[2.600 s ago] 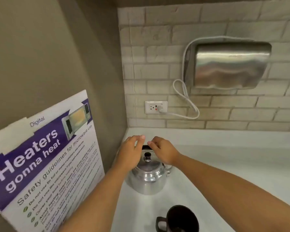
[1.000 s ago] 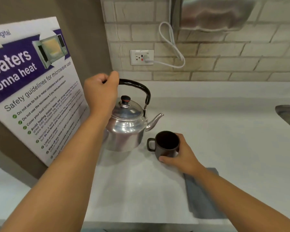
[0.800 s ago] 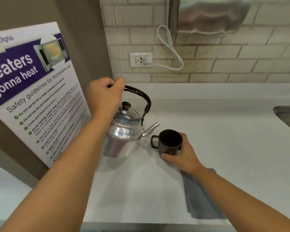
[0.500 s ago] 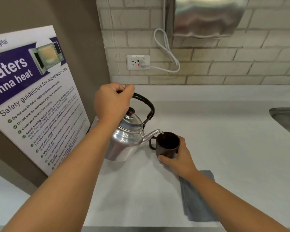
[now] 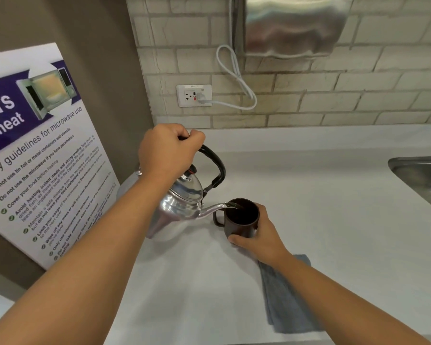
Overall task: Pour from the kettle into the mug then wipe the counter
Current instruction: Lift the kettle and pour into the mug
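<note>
Head view, from left to right: the left hand [image 5: 168, 151] is wrapped tight around the black curved handle of the shiny round metal kettle [image 5: 182, 205]. The kettle is tipped toward the right, with its low side just above the pale grey counter [image 5: 334, 220]. Its thin spout reaches the rim of the small dark brown mug [image 5: 241, 217], and a little water shows at the tip.

The water could miss. If the left hand tips the kettle too fast, water may splash over the rim and onto the counter. The round lid with the black knob might slide off if the kettle leans more. The water may be hot, and the right hand [image 5: 258, 235] is very close to it, with its fingers curled around the side of the mug. A splash there could hurt.

The mug stands upright on the counter, with its little handle pointing at the kettle. It looks dark inside, so I cannot tell how full it is.

The folded grey-blue cloth [image 5: 286, 297] lies flat on the counter under the right arm, waiting for the wipe.
</note>
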Available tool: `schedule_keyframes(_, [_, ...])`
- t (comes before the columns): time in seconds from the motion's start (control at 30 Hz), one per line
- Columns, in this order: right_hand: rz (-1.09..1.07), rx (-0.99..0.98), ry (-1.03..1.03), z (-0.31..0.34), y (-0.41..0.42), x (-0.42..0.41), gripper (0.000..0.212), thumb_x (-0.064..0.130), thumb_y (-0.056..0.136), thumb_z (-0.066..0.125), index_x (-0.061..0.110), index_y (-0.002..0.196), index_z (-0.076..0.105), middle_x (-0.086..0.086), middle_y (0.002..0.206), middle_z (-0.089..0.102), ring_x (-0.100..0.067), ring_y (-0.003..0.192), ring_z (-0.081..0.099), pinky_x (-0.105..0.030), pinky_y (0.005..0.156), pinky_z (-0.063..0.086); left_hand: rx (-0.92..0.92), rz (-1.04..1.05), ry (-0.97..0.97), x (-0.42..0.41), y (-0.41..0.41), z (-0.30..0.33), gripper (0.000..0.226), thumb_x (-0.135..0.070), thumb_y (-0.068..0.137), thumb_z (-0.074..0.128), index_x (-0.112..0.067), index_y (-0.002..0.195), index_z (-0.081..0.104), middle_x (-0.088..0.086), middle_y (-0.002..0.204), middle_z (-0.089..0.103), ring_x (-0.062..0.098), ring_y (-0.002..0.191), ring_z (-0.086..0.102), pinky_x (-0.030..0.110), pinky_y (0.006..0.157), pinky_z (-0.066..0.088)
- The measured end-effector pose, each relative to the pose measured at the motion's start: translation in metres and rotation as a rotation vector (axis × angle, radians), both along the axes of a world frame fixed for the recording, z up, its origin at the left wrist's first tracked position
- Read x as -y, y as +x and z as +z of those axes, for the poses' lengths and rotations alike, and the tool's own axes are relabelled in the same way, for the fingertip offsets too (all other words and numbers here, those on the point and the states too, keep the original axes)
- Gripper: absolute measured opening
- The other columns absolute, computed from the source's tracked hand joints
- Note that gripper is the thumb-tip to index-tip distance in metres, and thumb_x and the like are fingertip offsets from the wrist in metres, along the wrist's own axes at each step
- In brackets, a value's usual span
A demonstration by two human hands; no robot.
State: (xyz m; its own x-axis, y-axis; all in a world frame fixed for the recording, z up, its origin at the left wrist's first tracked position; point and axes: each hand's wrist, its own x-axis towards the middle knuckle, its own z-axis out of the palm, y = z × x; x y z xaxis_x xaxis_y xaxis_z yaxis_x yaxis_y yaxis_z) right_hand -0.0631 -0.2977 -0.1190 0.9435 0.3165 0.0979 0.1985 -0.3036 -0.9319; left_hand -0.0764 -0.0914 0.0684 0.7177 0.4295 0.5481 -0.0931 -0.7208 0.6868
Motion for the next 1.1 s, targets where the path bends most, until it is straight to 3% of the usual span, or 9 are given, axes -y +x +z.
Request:
schedule_keyframes(0.17, [0.008, -0.002, -0.006, 0.001, 0.001, 0.000, 0.082, 0.013, 0.061, 0.087, 0.032, 0.123, 0.036, 0.021, 0.116, 0.053, 0.021, 0.102, 0.049, 0.001, 0.076, 0.041, -0.010, 0.002, 0.065, 0.002, 0.003, 0.008, 0.031, -0.031, 0.074, 0.059, -0.010, 0.051, 0.060, 0.007, 0.043, 0.052, 0.016, 0.042, 0.040, 0.022, 0.047, 0.035])
schedule_keyframes(1.0, [0.018, 0.004, -0.013, 0.002, 0.002, 0.001, 0.081, 0.010, 0.062, 0.086, 0.027, 0.124, 0.037, 0.020, 0.117, 0.053, 0.019, 0.104, 0.049, -0.001, 0.079, 0.041, -0.053, -0.001, 0.208, 0.003, 0.008, 0.023, 0.036, -0.034, 0.075, 0.058, -0.018, 0.043, 0.050, -0.004, 0.031, 0.040, 0.010, 0.033, 0.041, 0.020, 0.045, 0.027])
schedule_keyframes(1.1, [0.021, 0.001, -0.014, 0.002, 0.002, 0.002, 0.081, 0.010, 0.062, 0.086, 0.027, 0.124, 0.037, 0.020, 0.116, 0.053, 0.019, 0.104, 0.049, 0.000, 0.079, 0.042, -0.051, -0.011, 0.208, 0.004, 0.009, 0.024, 0.035, -0.034, 0.075, 0.057, -0.016, 0.045, 0.052, -0.005, 0.029, 0.042, 0.001, 0.036, 0.047, 0.019, 0.044, 0.027])
